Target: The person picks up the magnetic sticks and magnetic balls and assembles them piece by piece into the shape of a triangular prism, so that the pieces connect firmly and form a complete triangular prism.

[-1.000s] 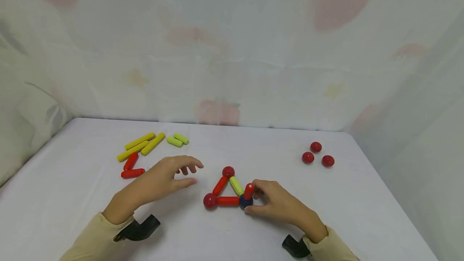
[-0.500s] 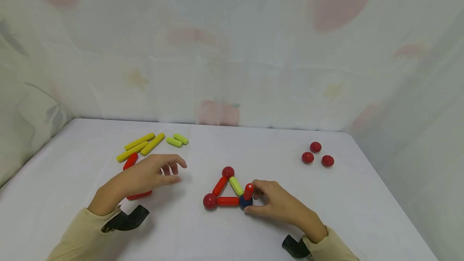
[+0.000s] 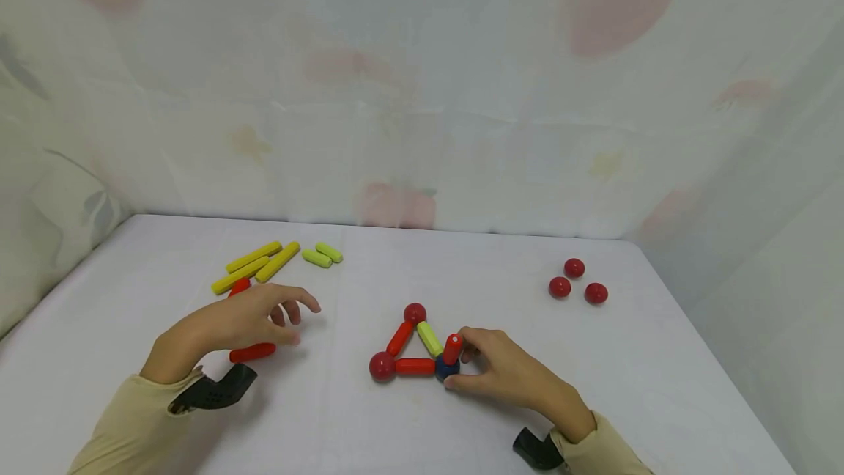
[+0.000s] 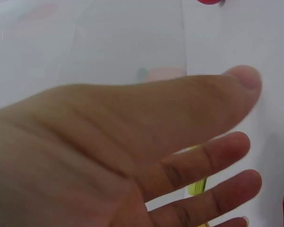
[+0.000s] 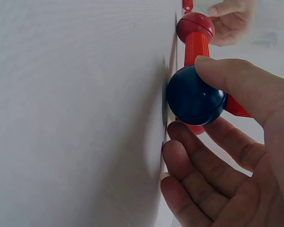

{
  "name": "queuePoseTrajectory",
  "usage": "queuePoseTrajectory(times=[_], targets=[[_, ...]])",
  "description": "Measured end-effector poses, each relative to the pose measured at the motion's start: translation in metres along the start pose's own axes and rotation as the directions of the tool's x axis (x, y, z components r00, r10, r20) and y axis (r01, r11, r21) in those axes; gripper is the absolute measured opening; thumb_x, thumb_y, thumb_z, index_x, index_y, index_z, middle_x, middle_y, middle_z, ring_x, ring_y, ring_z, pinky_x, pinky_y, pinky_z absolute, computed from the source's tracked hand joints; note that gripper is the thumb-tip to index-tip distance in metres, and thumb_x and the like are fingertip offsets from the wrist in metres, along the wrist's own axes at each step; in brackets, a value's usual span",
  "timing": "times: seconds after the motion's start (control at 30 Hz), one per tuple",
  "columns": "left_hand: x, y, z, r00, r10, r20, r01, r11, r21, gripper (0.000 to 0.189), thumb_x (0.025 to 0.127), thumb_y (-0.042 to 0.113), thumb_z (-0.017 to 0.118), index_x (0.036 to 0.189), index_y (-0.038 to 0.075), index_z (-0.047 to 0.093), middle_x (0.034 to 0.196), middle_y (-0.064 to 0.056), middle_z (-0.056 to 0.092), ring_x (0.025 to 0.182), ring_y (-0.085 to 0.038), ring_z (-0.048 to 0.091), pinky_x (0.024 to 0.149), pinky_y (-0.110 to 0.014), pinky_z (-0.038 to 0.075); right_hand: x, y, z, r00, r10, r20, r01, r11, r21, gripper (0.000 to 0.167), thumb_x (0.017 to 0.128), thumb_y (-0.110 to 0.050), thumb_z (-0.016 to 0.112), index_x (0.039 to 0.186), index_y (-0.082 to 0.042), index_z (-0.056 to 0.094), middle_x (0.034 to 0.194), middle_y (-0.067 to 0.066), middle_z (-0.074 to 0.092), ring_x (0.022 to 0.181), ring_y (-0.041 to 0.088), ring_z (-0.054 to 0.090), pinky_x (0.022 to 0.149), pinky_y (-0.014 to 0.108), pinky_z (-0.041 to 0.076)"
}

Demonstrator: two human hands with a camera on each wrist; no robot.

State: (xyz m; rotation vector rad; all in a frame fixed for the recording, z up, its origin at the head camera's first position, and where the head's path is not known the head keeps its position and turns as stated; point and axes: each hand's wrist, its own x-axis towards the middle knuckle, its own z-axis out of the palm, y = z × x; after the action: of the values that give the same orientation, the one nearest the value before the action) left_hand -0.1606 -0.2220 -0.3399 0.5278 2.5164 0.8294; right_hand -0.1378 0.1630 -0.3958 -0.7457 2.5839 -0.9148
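My right hand (image 3: 504, 369) holds a dark blue ball (image 5: 191, 97) between thumb and fingers. The ball is one corner of a flat triangle on the white table. Red balls (image 3: 382, 366) form its other two corners. Two sides are red rods (image 3: 415, 366), and the third is a yellow-green rod (image 3: 430, 339). Another red rod (image 3: 453, 348) stands up from the blue ball. At the left my other hand (image 3: 240, 321) hovers with fingers loosely bent and nothing in them. Below its fingers a loose red rod (image 3: 253, 352) shows; a second red rod (image 3: 240, 286) is partly hidden behind the hand.
Several long yellow rods (image 3: 277, 262) lie at the back left, beside two short yellow-green rods (image 3: 317, 259). Three loose red balls (image 3: 560, 286) rest at the back right. A patterned cloth (image 3: 422, 130) hangs behind the table (image 3: 527, 431).
My left hand has moved left, away from the triangle. It now covers a red rod seen earlier and uncovers one nearer the front. My right hand has stayed at the blue ball.
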Motion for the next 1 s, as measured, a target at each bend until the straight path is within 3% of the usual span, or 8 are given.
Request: queuePoseTrajectory(times=[0.33,0.67,1.0], targets=[[-0.001,-0.012,-0.003,0.998,-0.058,0.04,0.057,0.998,0.029,0.035,0.082,0.011,0.078,0.114,0.016,0.065,0.099,-0.007,0.062,0.088,-0.019,0.06,0.074,-0.033,0.05,0.0,0.0,0.0,1.0,0.009,0.006,-0.009,1.0,0.02,0.031,0.083,-0.039,0.079,0.102,-0.021,0.061,0.089,-0.011,0.062,0.085,0.007,0.056,0.076,0.021,0.05],[-0.001,-0.016,-0.003,0.975,-0.214,0.062,0.209,0.975,0.077,0.022,0.081,0.004,0.077,0.098,0.015,0.067,0.088,-0.004,0.059,0.084,-0.019,0.054,0.069,-0.032,0.049,0.0,0.0,0.0,1.0,0.014,0.006,-0.014,1.0,0.018,0.031,0.083,-0.04,0.079,0.102,-0.022,0.061,0.09,-0.012,0.062,0.085,0.007,0.057,0.077,0.022,0.05],[0.009,-0.012,0.008,0.994,-0.112,0.005,0.111,0.99,0.082,0.014,0.085,0.009,0.075,0.095,0.016,0.068,0.085,0.001,0.06,0.083,-0.017,0.052,0.069,-0.029,0.048,-0.001,-0.001,-0.001,1.0,0.025,0.01,-0.025,1.0,0.014,0.031,0.083,-0.039,0.079,0.102,-0.021,0.061,0.09,-0.012,0.061,0.085,0.008,0.056,0.076,0.022,0.05]])
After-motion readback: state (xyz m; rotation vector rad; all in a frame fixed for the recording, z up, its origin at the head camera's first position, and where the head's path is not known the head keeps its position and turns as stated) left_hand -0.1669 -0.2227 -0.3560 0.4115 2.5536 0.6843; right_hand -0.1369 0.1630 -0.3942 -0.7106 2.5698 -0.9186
